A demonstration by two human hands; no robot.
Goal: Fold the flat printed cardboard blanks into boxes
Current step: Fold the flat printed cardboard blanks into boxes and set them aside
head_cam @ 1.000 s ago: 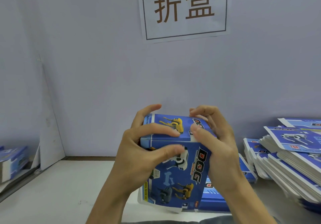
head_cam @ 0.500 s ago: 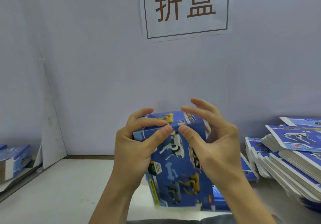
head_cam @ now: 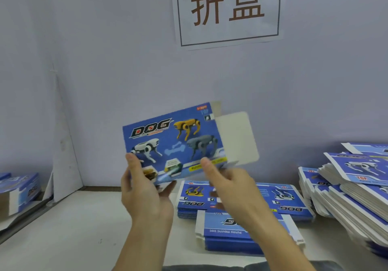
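Head view: a blue printed box [head_cam: 174, 142] is held up at the centre of the frame, above the white table [head_cam: 73, 228], its broad face turned to the camera and tilted up toward the right. On that face the word DOG and three robot dogs, yellow, white and grey, are printed around a pale bone. A plain grey-white flap [head_cam: 236, 138] is seen standing open at its right end. The lower left corner is gripped by the left hand [head_cam: 144, 195], thumb on the printed face; the lower edge is pinched by the right hand [head_cam: 231, 182]. Stacks of flat blanks [head_cam: 247, 205] are seen below and at the right edge [head_cam: 357, 186].
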